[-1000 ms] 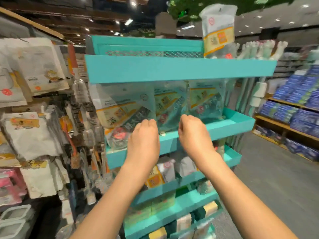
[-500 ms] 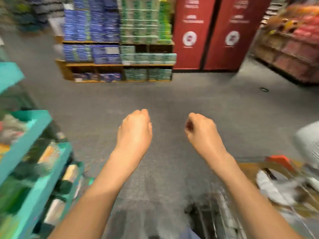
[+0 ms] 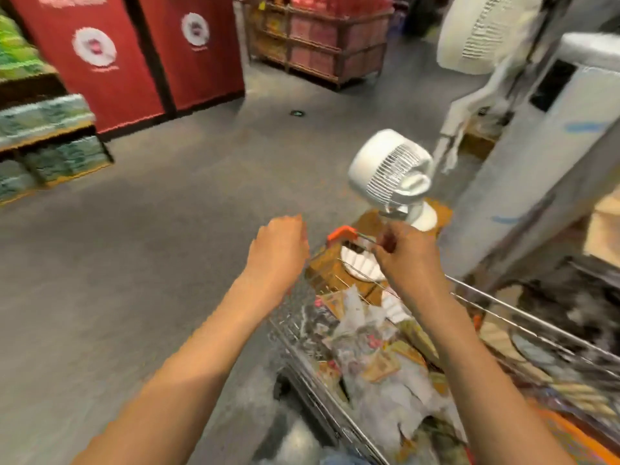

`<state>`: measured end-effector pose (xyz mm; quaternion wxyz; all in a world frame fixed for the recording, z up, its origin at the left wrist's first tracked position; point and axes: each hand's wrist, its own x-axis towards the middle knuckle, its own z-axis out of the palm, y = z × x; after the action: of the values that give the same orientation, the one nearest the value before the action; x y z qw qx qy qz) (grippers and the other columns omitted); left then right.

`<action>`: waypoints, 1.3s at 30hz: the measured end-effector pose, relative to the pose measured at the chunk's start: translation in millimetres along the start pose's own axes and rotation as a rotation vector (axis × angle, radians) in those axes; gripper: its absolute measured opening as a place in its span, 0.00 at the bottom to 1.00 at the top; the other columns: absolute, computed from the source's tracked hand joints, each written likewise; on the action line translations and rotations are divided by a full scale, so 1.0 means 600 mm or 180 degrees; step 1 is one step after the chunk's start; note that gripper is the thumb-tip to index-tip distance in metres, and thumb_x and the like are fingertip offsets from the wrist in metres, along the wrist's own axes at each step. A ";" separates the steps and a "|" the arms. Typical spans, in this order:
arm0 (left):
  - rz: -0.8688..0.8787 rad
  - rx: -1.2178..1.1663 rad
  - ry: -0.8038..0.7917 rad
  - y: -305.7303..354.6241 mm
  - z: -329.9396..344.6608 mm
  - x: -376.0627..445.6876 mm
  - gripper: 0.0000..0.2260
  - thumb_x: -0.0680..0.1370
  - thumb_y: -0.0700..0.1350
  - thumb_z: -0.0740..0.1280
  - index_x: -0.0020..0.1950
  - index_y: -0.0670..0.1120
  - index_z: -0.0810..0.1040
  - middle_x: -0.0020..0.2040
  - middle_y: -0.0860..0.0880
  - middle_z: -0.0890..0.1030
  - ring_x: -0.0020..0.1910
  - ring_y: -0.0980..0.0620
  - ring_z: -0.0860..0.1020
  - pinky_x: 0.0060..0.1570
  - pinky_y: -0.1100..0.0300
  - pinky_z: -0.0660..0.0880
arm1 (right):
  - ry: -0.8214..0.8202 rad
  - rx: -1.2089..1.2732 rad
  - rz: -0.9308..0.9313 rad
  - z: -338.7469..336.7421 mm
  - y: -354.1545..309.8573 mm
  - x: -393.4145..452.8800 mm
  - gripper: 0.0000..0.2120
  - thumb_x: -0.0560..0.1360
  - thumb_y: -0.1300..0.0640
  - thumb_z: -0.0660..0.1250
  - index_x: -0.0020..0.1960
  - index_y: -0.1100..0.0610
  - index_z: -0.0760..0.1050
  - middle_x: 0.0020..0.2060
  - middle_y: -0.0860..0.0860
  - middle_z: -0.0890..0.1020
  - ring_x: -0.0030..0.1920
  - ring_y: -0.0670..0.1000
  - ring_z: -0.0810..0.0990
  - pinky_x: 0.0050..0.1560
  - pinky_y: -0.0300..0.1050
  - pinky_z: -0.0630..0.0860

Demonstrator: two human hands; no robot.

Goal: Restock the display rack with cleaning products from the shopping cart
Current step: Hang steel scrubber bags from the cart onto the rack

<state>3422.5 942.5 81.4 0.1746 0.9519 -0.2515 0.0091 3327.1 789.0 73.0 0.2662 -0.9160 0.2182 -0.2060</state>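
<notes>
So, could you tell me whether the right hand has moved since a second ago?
Yes. The right hand left the teal rack and now hovers over the shopping cart, holding nothing.

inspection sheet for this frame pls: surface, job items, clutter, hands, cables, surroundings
Surface: grey shop floor, a small dark spot on it.
Job's things: wire shopping cart at lower right, holding a heap of crumpled packets; display rack not in view.
Clutter: white fan on a box beyond the cart; white items at the cart's far end, blurred.
Hands: left hand and right hand raised above the cart, fingers loosely curled, holding nothing.
Cables: nothing seen.
Surroundings: red panels, shelves of green packs, red crates, tall white appliance.
</notes>
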 end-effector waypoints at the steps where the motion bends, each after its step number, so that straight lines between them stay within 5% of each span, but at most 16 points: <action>1: 0.0109 -0.0109 -0.0149 0.018 0.021 0.019 0.08 0.77 0.41 0.60 0.51 0.40 0.76 0.52 0.38 0.79 0.54 0.36 0.76 0.48 0.49 0.71 | 0.0065 0.0037 0.0191 -0.005 0.023 -0.004 0.07 0.69 0.64 0.68 0.36 0.56 0.72 0.32 0.54 0.76 0.37 0.54 0.73 0.37 0.45 0.62; 4: 0.0420 -0.0365 -0.0645 0.063 0.092 0.065 0.09 0.78 0.41 0.59 0.46 0.40 0.77 0.49 0.35 0.80 0.51 0.36 0.77 0.44 0.51 0.67 | 0.0245 0.0205 0.0754 -0.007 0.088 -0.021 0.10 0.69 0.66 0.69 0.35 0.54 0.71 0.29 0.49 0.72 0.34 0.50 0.70 0.34 0.38 0.57; 8: 0.0498 -0.0822 -0.1278 0.082 0.211 0.117 0.09 0.76 0.37 0.61 0.36 0.44 0.70 0.32 0.40 0.73 0.39 0.40 0.75 0.33 0.60 0.56 | 0.0271 0.0414 0.1554 0.022 0.174 -0.047 0.06 0.69 0.66 0.68 0.37 0.57 0.75 0.28 0.47 0.73 0.30 0.44 0.71 0.33 0.36 0.66; 10: 0.0398 -0.0879 -0.1741 0.082 0.278 0.137 0.11 0.75 0.37 0.62 0.33 0.45 0.69 0.33 0.47 0.72 0.38 0.47 0.72 0.34 0.61 0.59 | 0.0257 0.0889 0.2192 0.052 0.212 -0.058 0.08 0.70 0.66 0.68 0.36 0.57 0.74 0.28 0.47 0.73 0.28 0.42 0.72 0.31 0.29 0.67; 13: 0.0197 -0.0943 -0.2525 0.071 0.380 0.162 0.03 0.75 0.40 0.66 0.42 0.42 0.76 0.42 0.44 0.78 0.45 0.46 0.77 0.41 0.61 0.70 | 0.0407 0.1931 0.3367 0.126 0.277 -0.084 0.09 0.72 0.66 0.68 0.35 0.56 0.73 0.31 0.50 0.75 0.30 0.48 0.72 0.34 0.41 0.71; 16: -0.0154 -0.0926 -0.3001 0.042 0.500 0.176 0.10 0.73 0.44 0.71 0.49 0.40 0.77 0.51 0.41 0.80 0.49 0.42 0.79 0.51 0.52 0.77 | 0.0451 0.2583 0.4512 0.213 0.331 -0.130 0.07 0.74 0.65 0.66 0.38 0.58 0.74 0.35 0.54 0.77 0.33 0.50 0.75 0.38 0.44 0.75; 18: -0.0344 -0.0945 -0.3249 0.028 0.553 0.176 0.08 0.73 0.43 0.72 0.42 0.39 0.76 0.41 0.41 0.78 0.40 0.44 0.77 0.41 0.59 0.74 | 0.0498 0.2663 0.4953 0.266 0.367 -0.162 0.07 0.74 0.65 0.66 0.37 0.58 0.73 0.34 0.53 0.77 0.34 0.50 0.76 0.41 0.43 0.76; 20: -0.0540 -0.1001 -0.3392 0.014 0.594 0.172 0.13 0.73 0.40 0.71 0.32 0.41 0.70 0.30 0.44 0.70 0.30 0.49 0.68 0.31 0.61 0.64 | 0.0424 0.2548 0.5172 0.307 0.403 -0.189 0.09 0.74 0.65 0.66 0.35 0.57 0.73 0.32 0.53 0.76 0.32 0.50 0.74 0.40 0.46 0.75; 22: -0.0634 -0.0863 -0.3486 -0.007 0.628 0.163 0.13 0.75 0.43 0.70 0.33 0.41 0.73 0.30 0.41 0.72 0.28 0.50 0.68 0.30 0.60 0.62 | 0.0414 0.2346 0.5350 0.333 0.435 -0.211 0.12 0.72 0.65 0.68 0.32 0.57 0.71 0.30 0.54 0.74 0.31 0.50 0.71 0.39 0.48 0.73; 24: -0.0611 -0.0721 -0.3517 -0.017 0.654 0.156 0.13 0.75 0.49 0.69 0.42 0.39 0.77 0.38 0.38 0.77 0.35 0.45 0.75 0.35 0.57 0.67 | 0.0494 0.2276 0.5469 0.348 0.456 -0.226 0.13 0.73 0.65 0.68 0.34 0.55 0.69 0.32 0.52 0.73 0.32 0.48 0.70 0.37 0.44 0.71; 27: -0.0721 -0.0810 -0.3666 -0.023 0.694 0.147 0.18 0.75 0.51 0.69 0.52 0.36 0.77 0.49 0.32 0.79 0.49 0.34 0.78 0.47 0.44 0.74 | 0.0309 0.2407 0.5576 0.370 0.471 -0.236 0.03 0.74 0.61 0.68 0.46 0.59 0.75 0.40 0.54 0.76 0.38 0.48 0.73 0.48 0.47 0.73; 30: -0.0896 -0.1152 -0.3777 -0.038 0.729 0.135 0.35 0.62 0.62 0.76 0.58 0.37 0.77 0.56 0.39 0.80 0.56 0.38 0.78 0.59 0.43 0.74 | 0.0314 0.2566 0.5699 0.405 0.480 -0.244 0.19 0.72 0.61 0.71 0.60 0.68 0.73 0.51 0.63 0.79 0.48 0.56 0.77 0.54 0.53 0.75; 31: -0.1040 -0.1252 -0.3832 -0.057 0.758 0.133 0.38 0.58 0.63 0.77 0.57 0.38 0.78 0.55 0.40 0.81 0.55 0.40 0.79 0.59 0.43 0.74 | 0.0330 0.2609 0.5719 0.414 0.478 -0.245 0.20 0.71 0.60 0.72 0.59 0.68 0.73 0.51 0.63 0.79 0.47 0.56 0.77 0.51 0.52 0.76; 34: -0.1129 -0.1348 -0.3913 -0.064 0.770 0.120 0.25 0.63 0.56 0.78 0.52 0.42 0.79 0.52 0.42 0.82 0.52 0.42 0.80 0.58 0.43 0.75 | 0.0505 0.3134 0.5793 0.436 0.482 -0.243 0.15 0.69 0.59 0.74 0.51 0.66 0.76 0.40 0.59 0.77 0.34 0.52 0.74 0.36 0.45 0.71; 36: -0.1230 -0.1496 -0.3956 -0.032 0.732 0.115 0.29 0.62 0.54 0.79 0.56 0.40 0.79 0.53 0.41 0.82 0.52 0.41 0.80 0.57 0.44 0.75 | 0.0684 0.3815 0.5899 0.439 0.479 -0.231 0.07 0.72 0.58 0.71 0.43 0.60 0.74 0.33 0.55 0.73 0.26 0.48 0.69 0.27 0.39 0.68; 39: -0.1204 -0.1613 -0.4018 -0.011 0.704 0.107 0.21 0.69 0.42 0.75 0.59 0.40 0.77 0.51 0.40 0.82 0.50 0.42 0.80 0.55 0.49 0.77 | 0.0950 0.4555 0.5741 0.429 0.471 -0.209 0.03 0.75 0.60 0.67 0.46 0.59 0.73 0.33 0.52 0.72 0.24 0.44 0.68 0.20 0.33 0.66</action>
<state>3451.8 774.9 -310.7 0.2103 0.7328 -0.1294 -0.6341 3269.2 739.8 -322.1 0.7449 -0.0349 0.6546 -0.1238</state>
